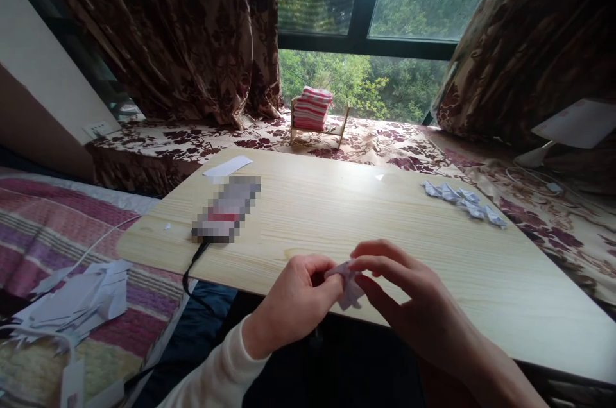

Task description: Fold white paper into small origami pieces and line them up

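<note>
A small folded white paper (351,292) with points sticking out is between my hands, above the near edge of the table. My left hand (298,299) is closed on it, pinching it between thumb and fingers. From the other side, my right hand (409,292) has its thumb and fingertips at the paper's upper right part, closed on it. Part of the paper is hidden behind the fingers. Several similar folded white paper pieces (464,201) lie in a cluster at the table's far right.
On the light wood table (308,215) are a blurred-out phone-like device (226,210) with a black cable and a paper strip (228,166). Loose paper strips (81,299) lie on the bed at left. A small rack with striped cloths (313,108) and a lamp (575,122) stand by the window.
</note>
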Tool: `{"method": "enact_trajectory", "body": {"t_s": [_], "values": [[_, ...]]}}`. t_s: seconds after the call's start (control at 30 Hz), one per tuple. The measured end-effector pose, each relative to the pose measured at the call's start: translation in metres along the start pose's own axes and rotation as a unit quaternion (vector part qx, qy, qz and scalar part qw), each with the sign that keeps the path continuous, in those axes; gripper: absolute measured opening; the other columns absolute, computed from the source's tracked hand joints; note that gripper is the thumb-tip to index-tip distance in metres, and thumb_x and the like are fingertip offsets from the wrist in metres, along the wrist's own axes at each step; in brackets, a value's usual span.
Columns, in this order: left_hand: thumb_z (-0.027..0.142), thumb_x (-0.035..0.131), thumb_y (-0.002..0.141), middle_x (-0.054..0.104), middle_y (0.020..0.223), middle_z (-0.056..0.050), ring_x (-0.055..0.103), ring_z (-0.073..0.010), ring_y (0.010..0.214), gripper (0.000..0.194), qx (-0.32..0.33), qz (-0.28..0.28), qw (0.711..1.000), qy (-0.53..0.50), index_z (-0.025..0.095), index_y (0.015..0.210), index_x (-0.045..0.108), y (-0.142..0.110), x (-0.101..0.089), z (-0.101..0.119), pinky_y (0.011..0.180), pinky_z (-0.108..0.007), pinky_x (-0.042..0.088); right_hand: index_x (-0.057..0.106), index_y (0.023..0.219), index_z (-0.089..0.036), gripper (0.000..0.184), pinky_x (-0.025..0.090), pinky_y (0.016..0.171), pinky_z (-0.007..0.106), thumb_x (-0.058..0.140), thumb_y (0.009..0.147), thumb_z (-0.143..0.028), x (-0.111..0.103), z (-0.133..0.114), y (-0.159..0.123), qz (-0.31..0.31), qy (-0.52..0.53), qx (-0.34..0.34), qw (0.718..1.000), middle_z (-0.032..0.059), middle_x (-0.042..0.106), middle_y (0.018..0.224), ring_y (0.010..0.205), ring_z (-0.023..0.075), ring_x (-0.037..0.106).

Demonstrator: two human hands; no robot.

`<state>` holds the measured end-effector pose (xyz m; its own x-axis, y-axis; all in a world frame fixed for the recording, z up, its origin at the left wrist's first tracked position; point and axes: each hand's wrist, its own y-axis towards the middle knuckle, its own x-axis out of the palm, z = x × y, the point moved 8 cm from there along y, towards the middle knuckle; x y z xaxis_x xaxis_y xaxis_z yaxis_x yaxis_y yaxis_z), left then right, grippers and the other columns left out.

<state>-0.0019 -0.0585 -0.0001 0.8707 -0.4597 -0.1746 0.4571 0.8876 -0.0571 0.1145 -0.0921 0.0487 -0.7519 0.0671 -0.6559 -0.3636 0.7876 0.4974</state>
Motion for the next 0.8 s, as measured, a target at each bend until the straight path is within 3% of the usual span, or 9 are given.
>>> {"method": "enact_trajectory", "body": {"t_s": [0.2, 0.4, 0.63, 0.8], "values": [[0.031, 0.057, 0.084, 0.063, 0.076, -0.003, 0.054, -0.0131, 0.069, 0.022, -0.011, -0.017, 0.997, -0.077, 0.012, 0.085, 0.069, -0.004, 0.004, -0.004, 0.062, -0.022, 0.042, 0.059, 0.096, -0.023, 0.018, 0.048, 0.064, 0.022, 0.053, 0.088, -0.008, 0.012, 0.011, -0.009, 0.029, 0.042, 0.038, 0.998, 0.0003, 0.061, 0.084, 0.072, 0.0104, 0.057], [0.033, 0.061, 0.082, 0.058, 0.067, -0.001, 0.05, -0.0107, 0.062, 0.024, -0.041, -0.002, 0.995, -0.091, 0.011, 0.08, 0.068, -0.006, 0.004, -0.011, 0.055, -0.02, 0.039, 0.057, 0.096, -0.023, 0.019, 0.048, 0.062, 0.023, 0.055, 0.086, -0.007, 0.013, 0.005, -0.01, 0.019, 0.019, 0.019, 0.999, 0.0011, 0.061, 0.087, 0.071, 0.0103, 0.055], [0.029, 0.058, 0.083, 0.058, 0.07, -0.002, 0.05, -0.0114, 0.067, 0.021, -0.028, -0.021, 0.996, -0.086, 0.011, 0.077, 0.066, -0.005, 0.003, -0.006, 0.061, -0.021, 0.04, 0.055, 0.084, -0.02, 0.015, 0.046, 0.058, 0.024, 0.053, 0.083, -0.006, 0.01, 0.002, -0.011, 0.057, -0.03, -0.001, 0.998, 0.0005, 0.059, 0.078, 0.066, 0.011, 0.054], [0.033, 0.057, 0.083, 0.049, 0.066, 0.001, 0.041, -0.0098, 0.062, 0.022, -0.04, -0.04, 0.995, -0.082, 0.012, 0.08, 0.064, -0.009, 0.006, -0.006, 0.057, -0.022, 0.034, 0.056, 0.084, -0.021, 0.017, 0.045, 0.058, 0.025, 0.055, 0.081, -0.005, 0.005, 0.001, -0.014, 0.081, -0.055, -0.001, 0.995, 0.0, 0.058, 0.075, 0.065, 0.0116, 0.054]]}}
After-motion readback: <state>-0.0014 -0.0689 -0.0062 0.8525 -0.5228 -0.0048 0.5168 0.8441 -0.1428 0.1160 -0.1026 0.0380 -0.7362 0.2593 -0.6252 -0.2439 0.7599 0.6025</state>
